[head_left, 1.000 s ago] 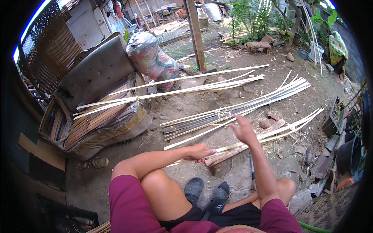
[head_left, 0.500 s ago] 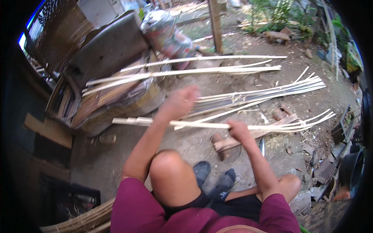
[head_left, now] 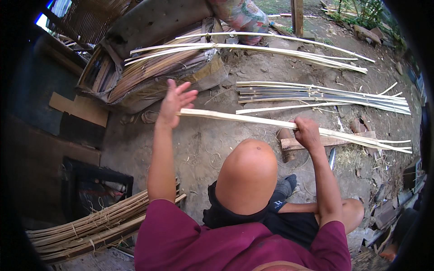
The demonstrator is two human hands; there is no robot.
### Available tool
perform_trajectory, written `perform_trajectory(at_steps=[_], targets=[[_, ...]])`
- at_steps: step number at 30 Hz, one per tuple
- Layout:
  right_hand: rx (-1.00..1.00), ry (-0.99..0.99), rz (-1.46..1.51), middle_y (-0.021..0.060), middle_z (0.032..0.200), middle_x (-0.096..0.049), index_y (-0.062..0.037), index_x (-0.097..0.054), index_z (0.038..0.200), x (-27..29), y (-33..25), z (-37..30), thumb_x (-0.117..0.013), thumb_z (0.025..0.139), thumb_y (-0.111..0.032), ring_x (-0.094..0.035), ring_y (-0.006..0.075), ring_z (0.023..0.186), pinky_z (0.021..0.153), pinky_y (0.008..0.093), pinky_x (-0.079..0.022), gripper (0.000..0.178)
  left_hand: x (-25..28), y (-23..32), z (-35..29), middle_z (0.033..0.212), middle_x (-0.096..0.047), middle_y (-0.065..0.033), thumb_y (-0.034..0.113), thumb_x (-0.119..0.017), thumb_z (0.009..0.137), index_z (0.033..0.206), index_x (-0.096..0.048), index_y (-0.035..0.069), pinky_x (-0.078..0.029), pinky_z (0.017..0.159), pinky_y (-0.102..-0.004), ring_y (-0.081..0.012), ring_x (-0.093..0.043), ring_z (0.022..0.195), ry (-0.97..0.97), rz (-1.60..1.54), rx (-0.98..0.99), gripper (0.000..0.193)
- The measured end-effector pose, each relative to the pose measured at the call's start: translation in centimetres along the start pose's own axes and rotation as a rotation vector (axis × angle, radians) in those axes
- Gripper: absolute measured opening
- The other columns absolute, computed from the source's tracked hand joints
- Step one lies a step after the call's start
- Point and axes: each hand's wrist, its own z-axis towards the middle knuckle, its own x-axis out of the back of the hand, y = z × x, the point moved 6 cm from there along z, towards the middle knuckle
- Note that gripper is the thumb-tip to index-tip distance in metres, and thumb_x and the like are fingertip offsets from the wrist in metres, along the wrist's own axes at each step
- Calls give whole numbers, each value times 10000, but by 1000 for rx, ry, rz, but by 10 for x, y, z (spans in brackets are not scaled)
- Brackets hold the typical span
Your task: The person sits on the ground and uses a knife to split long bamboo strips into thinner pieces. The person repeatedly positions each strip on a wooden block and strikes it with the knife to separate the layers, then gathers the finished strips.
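My right hand (head_left: pixel 308 133) is closed round a small bunch of pale bamboo strips (head_left: pixel 253 119), held level across in front of my raised knee. To the right of that fist the strip ends fan apart above a wooden block (head_left: pixel 300 143) on the ground. My left hand (head_left: pixel 174 104) is open with fingers spread, its palm against or right beside the bunch's left end. Whether the palm touches it I cannot tell. Beyond the held strips lies a tied bundle of pale and dark strips (head_left: pixel 316 95).
More long pale strips (head_left: pixel 253 46) lie farther off, partly across an old worn seat (head_left: pixel 167 86) piled with wooden slats. A bundle of tied strips (head_left: pixel 97 223) is at lower left. A knife-like blade (head_left: pixel 332 158) lies near the block. A post (head_left: pixel 297 18) stands at the back.
My left hand has moved left to the end of the strips, its fingers now spread. The stepped left ends are now nearly even. The view has shifted leftward and down.
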Motion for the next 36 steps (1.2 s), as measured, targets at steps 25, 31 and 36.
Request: perform_trajectory(at_steps=[25,31,36], targets=[[-42,-173,-145,96,656,-657,-94,-597,818,35,-58,30,-602,942,-305,-666,293,663,668,421,-498,245,-83,-57,-81,726,-661,-197,441,-618,916,816,-587,72,-509,616,-518,-409,-662,714,-80,1515,-433,384],[-80,-289,-24,126,874,-689,-107,-624,906,-14,-43,-7,-684,853,-434,-667,312,861,779,450,-489,337,-84,-46,-77,672,-644,-129,449,-613,921,711,-568,79,-497,562,-484,-367,-650,640,73,1609,-641,428],[-1,50,39,116,1196,-614,-161,-679,1160,28,-26,1,-754,707,-630,-528,309,1184,1013,466,-363,656,-55,-44,-85,599,-594,-100,433,-633,914,634,-542,91,-468,507,-453,-332,-611,557,242,1646,-797,451]])
